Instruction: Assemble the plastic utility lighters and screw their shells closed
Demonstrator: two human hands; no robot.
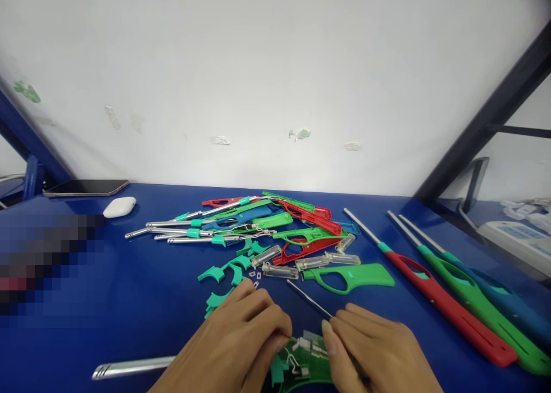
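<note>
My left hand (245, 330) is closed, thumb and fingers pinching the near side of an opened green gas lighter (312, 367). White wires, a teal trigger (279, 370) and a clear fuel tank (312, 342) show inside its shell. A metal lighter tube (133, 367) sticks out left from under that hand. My right hand (379, 341) is curled at the lighter's right side. Between its thumb and index finger runs a thin metal rod-like tool (307, 295), tip pointing away to the left; its other end is hidden in the hand.
Ahead lie loose teal triggers (213, 273), clear fuel tanks (279, 271), a green shell half (370, 277) and a pile of shells and tubes (258, 221). Assembled lighters (447, 301) lie right. A phone (86, 187) and white earbud case (120, 207) are back left.
</note>
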